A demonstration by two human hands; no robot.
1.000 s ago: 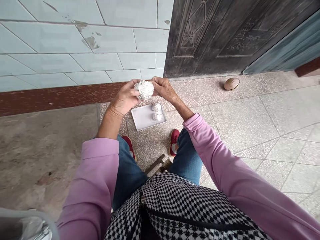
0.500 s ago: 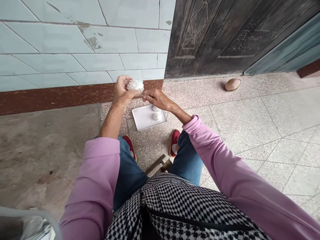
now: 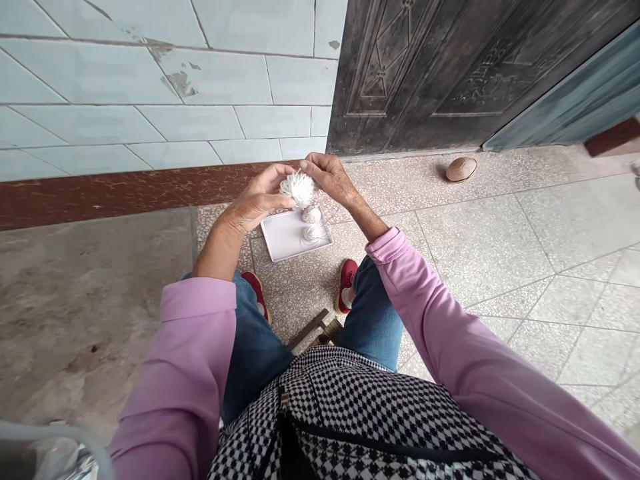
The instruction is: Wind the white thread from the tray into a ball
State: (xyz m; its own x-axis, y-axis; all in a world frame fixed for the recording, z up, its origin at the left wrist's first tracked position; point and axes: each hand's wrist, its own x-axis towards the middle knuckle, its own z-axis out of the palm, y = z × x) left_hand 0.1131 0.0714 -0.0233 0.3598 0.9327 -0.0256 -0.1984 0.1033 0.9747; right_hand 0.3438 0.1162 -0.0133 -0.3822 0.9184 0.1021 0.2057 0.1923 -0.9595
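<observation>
A small white ball of thread [image 3: 300, 189] is held in front of me between both hands. My left hand [image 3: 257, 200] cups it from the left with curled fingers. My right hand [image 3: 330, 177] pinches its right side from above. Below the hands a white tray [image 3: 285, 237] lies on the floor, with two smaller white thread balls [image 3: 313, 223] at its right end. I am seated, with knees in blue jeans apart and red shoes [image 3: 347, 283] on the floor.
A tiled wall with a brown skirting [image 3: 100, 193] runs at the left, a dark metal door [image 3: 450, 73] at the back. A round tan object [image 3: 461, 169] lies by the door. A wooden stool edge [image 3: 320, 328] shows between my legs. A clear container [image 3: 50, 453] sits bottom left.
Half a second ago my left hand held the ball up alone while my right hand was lower, pulling away. Now both hands are back together on the ball, a little lower.
</observation>
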